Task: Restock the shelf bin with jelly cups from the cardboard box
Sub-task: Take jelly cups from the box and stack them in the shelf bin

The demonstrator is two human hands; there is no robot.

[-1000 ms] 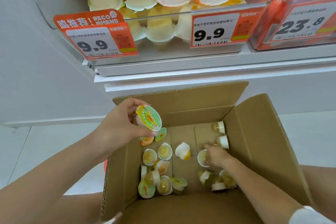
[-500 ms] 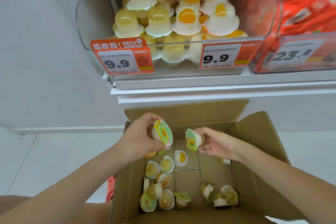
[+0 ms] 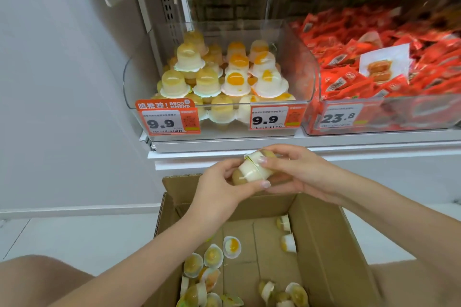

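Note:
Two jelly cups (image 3: 253, 171) are pressed lid to lid between my hands, just above the far edge of the cardboard box (image 3: 326, 252). My left hand (image 3: 222, 187) grips the lower-left cup, and my right hand (image 3: 296, 172) curls over the upper-right one. Several more jelly cups (image 3: 212, 257) lie loose on the box floor. Above, the clear shelf bin (image 3: 303, 67) holds stacked jelly cups (image 3: 234, 77), yellow ones on the left and white ones with orange centres on the right.
Price tags reading 9.9 (image 3: 166, 117) hang on the bin's front. A neighbouring bin (image 3: 411, 117) to the right is full of red snack packets (image 3: 361, 62). A white wall runs along the left, and my knees flank the box.
My hands have risen out of the box and come together, joining their two cups lid to lid. The camera has tilted up, showing more of the shelf.

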